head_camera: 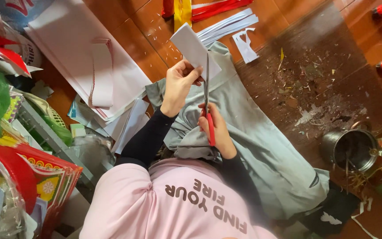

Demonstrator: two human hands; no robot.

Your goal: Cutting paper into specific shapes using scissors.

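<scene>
My left hand (pixel 178 84) pinches a folded white paper (pixel 192 48) by its lower edge, holding it up over my lap. In my right hand (pixel 216 128) are red-handled scissors (pixel 208 106), gripped by the handles. Their blades point up into the paper's lower edge. Both hands are above my grey trouser legs (pixel 253 132). My pink top fills the bottom of the view.
Large white sheets (pixel 76 48) and cut white strips (pixel 226 26) lie on the brown tiled floor (pixel 315 57), which is strewn with scraps. A metal pot (pixel 349 149) stands at right. Red and green packages (pixel 32 177) crowd the left side.
</scene>
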